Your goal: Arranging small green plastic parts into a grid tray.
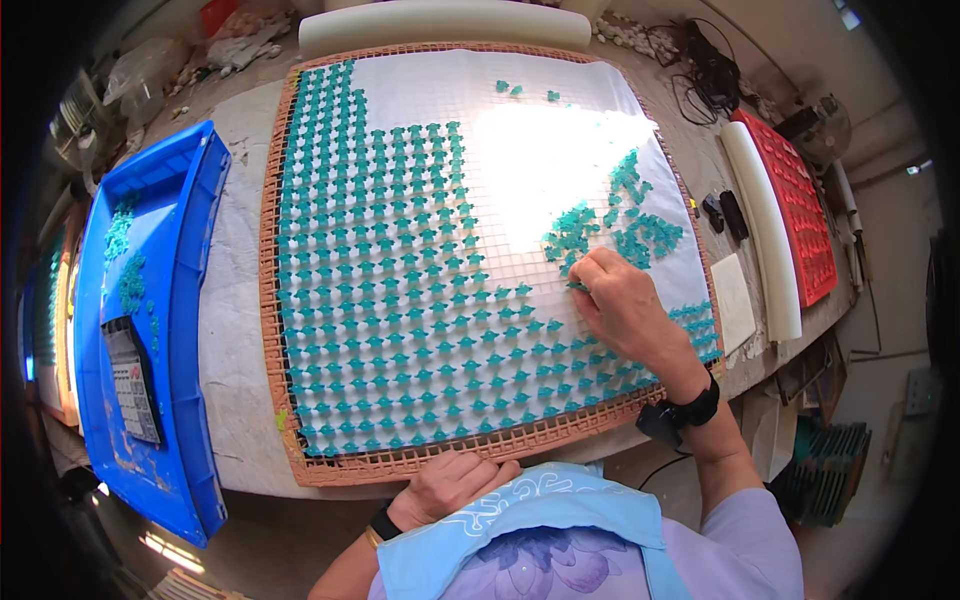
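Observation:
A large brown lattice-rimmed tray (268, 290) lies in front of me, covered by a white sheet (410, 85). Rows of small teal butterfly-like pieces (380, 250) are set out across its left side and along the near edge. Right of the middle lies a loose heap of teal pieces (645, 238). My right hand (622, 305) is just on the near side of this heap, thumb and forefinger pinched together, with a teal piece (577, 286) at the tips. Curled by the tray's near rim, my left hand (455, 487) hides its fingertips; whether it holds anything does not show.
A blue bin (205, 270) at the left holds teal pieces and a calculator (130, 380). On the right are a white roll (762, 230), a red tray (795, 210) and small black items (733, 215). Another white roll (440, 27) lies behind. Bright glare covers part of the sheet.

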Demonstrator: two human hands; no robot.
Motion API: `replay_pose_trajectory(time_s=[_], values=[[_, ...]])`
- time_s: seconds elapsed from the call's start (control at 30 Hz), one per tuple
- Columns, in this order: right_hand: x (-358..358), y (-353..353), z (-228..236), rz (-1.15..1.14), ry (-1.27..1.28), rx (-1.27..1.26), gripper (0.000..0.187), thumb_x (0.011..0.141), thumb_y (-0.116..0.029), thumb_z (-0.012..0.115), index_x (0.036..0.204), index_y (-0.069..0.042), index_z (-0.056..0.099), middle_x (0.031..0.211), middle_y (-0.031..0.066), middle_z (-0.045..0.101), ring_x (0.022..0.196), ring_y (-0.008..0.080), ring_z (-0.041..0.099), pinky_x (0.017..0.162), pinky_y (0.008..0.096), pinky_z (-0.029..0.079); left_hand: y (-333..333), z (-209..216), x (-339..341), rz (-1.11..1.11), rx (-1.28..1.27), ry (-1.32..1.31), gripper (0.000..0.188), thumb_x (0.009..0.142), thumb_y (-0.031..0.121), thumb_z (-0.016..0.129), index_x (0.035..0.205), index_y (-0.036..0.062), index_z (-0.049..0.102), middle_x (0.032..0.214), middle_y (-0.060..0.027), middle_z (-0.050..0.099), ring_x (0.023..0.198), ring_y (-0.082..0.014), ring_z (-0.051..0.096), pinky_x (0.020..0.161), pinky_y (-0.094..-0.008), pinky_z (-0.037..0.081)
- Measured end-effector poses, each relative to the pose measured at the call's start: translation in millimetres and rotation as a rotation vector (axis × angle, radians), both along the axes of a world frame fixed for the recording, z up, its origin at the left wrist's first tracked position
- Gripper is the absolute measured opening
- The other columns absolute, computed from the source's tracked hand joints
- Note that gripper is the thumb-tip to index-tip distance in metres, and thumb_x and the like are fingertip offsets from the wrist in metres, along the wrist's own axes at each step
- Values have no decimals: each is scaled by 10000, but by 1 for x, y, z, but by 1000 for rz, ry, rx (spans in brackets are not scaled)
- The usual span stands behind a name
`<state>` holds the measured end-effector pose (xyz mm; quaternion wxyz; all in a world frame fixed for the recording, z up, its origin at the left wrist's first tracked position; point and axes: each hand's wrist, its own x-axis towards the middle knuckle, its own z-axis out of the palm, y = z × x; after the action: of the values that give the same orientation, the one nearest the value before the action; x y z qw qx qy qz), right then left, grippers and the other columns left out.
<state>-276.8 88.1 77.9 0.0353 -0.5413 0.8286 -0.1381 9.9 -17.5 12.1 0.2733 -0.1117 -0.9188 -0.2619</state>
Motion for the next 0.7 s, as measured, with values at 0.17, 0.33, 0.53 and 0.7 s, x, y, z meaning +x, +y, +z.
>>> replay_pose_trajectory(time_s=[0.17,0.33,0.53,0.7], values=[[2,-1,0,-43,167,28,111,847,30,677,944,12,626,947,155,642,920,347,665,810,428,554,0,1,0,10,-7,-6,182,829,100,727,1009,88,747,675,35,478,609,-89,521,514,-247,409],[3,2,-8,79,-335,-184,121,882,17,694,985,-7,636,929,140,640,879,345,660,755,430,544,0,2,0,3,6,-9,185,826,98,731,1010,79,749,676,30,483,608,-93,522,515,-249,413],[4,3,-15,109,-227,-152,122,887,46,707,979,0,641,926,126,638,805,280,668,686,373,536,-1,2,-1,-1,20,-13,190,827,89,733,1014,67,749,683,25,497,608,-97,523,518,-252,416],[5,3,-14,79,-286,-179,128,873,-7,729,977,-19,656,922,128,638,814,323,661,703,401,540,0,0,0,4,7,11,189,828,83,738,1015,67,750,685,27,489,611,-98,519,517,-252,415]])
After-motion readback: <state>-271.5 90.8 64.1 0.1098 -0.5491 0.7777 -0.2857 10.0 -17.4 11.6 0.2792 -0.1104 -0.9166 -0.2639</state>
